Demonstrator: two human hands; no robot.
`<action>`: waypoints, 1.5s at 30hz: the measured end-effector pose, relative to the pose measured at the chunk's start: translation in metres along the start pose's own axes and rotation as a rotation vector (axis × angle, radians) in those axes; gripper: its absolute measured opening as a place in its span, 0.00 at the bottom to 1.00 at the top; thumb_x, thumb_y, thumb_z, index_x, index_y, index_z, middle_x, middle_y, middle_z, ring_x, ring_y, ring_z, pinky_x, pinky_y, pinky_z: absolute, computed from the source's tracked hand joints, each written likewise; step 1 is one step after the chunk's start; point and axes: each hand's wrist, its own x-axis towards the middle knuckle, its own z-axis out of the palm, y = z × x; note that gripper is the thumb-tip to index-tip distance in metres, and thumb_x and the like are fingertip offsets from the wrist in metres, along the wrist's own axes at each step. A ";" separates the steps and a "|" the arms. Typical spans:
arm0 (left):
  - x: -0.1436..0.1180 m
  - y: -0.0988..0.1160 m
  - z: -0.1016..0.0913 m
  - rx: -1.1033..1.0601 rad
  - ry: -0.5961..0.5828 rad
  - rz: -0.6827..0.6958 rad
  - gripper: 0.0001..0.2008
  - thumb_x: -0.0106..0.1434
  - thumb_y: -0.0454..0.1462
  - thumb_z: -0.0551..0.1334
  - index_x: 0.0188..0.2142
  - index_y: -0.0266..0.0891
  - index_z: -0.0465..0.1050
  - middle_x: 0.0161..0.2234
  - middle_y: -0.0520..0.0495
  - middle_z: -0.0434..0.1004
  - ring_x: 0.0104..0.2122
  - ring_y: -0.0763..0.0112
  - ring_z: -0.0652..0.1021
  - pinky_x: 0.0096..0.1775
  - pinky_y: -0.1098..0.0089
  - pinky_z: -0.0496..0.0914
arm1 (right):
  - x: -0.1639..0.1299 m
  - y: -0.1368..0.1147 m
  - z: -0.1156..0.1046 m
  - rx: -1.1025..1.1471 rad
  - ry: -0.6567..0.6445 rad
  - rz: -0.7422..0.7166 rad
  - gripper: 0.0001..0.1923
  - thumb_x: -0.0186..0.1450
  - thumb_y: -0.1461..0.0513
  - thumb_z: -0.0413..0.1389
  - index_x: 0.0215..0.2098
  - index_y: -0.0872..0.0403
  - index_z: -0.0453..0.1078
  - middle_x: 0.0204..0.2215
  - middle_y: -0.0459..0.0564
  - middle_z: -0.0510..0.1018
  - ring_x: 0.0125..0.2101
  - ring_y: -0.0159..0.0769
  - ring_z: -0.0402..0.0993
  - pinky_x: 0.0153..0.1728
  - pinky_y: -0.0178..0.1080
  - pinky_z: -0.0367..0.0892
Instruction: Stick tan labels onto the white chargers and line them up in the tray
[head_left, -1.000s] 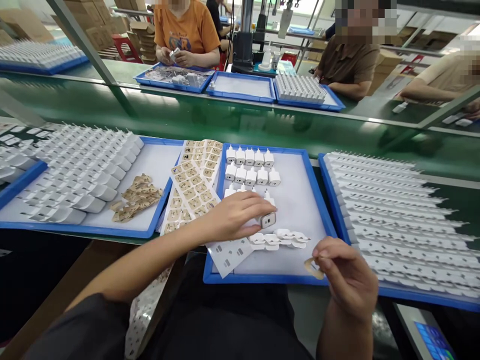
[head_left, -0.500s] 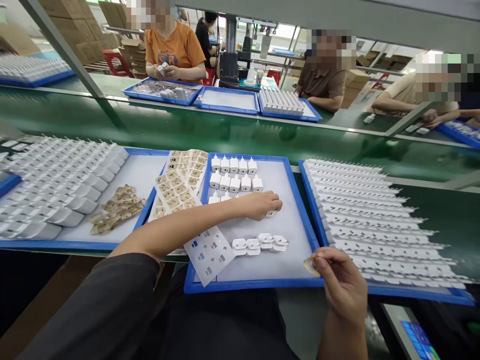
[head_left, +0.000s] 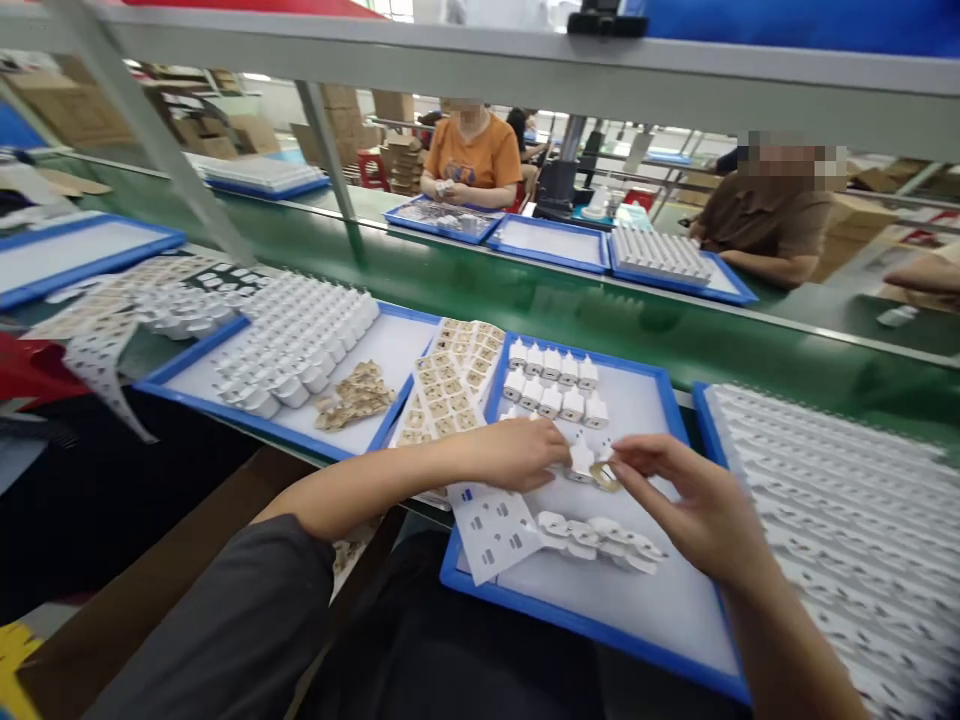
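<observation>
My left hand is over the middle tray, fingers bent down, just left of a white plug charger. Its fingertips are blurred, and whether they grip anything I cannot tell. Between the thumb and fingers of my right hand is a small yellowish sticker, close to the chargers in the third row. More white chargers stand in rows at the back of this tray, prongs up. Nearer me lies a row of white plug pieces, prongs showing. A mostly used sticker sheet overlaps the tray's left edge.
Beige sticker sheets lie left of the middle tray. Further left, a blue-rimmed tray holds packed white chargers and crumpled brown backing. Another full tray stands right. Co-workers sit beyond the green conveyor.
The view has turned left. My left hand has moved left off the charger it covered. My right hand has brought the sticker from the tray's right front corner in to the chargers.
</observation>
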 end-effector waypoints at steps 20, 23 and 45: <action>-0.138 0.012 0.029 -0.013 0.187 -0.285 0.14 0.68 0.37 0.60 0.53 0.38 0.73 0.55 0.39 0.76 0.56 0.56 0.75 0.59 0.56 0.69 | 0.198 -0.066 0.249 -0.115 -0.735 -0.311 0.14 0.66 0.71 0.56 0.49 0.57 0.75 0.51 0.54 0.78 0.52 0.39 0.73 0.55 0.40 0.63; -0.138 -0.005 0.039 0.011 0.289 -0.389 0.15 0.68 0.39 0.61 0.53 0.38 0.72 0.56 0.38 0.75 0.58 0.55 0.74 0.60 0.53 0.67 | 0.184 -0.046 0.205 -0.176 -0.713 -0.315 0.14 0.66 0.72 0.54 0.48 0.58 0.75 0.48 0.55 0.80 0.50 0.42 0.74 0.53 0.41 0.64; -0.117 -0.011 0.064 0.106 0.056 -0.599 0.37 0.69 0.58 0.50 0.68 0.36 0.56 0.69 0.38 0.56 0.70 0.52 0.54 0.68 0.48 0.38 | 0.080 0.021 0.137 -0.406 -0.706 -0.434 0.12 0.65 0.63 0.62 0.47 0.55 0.78 0.37 0.55 0.77 0.38 0.46 0.74 0.39 0.45 0.67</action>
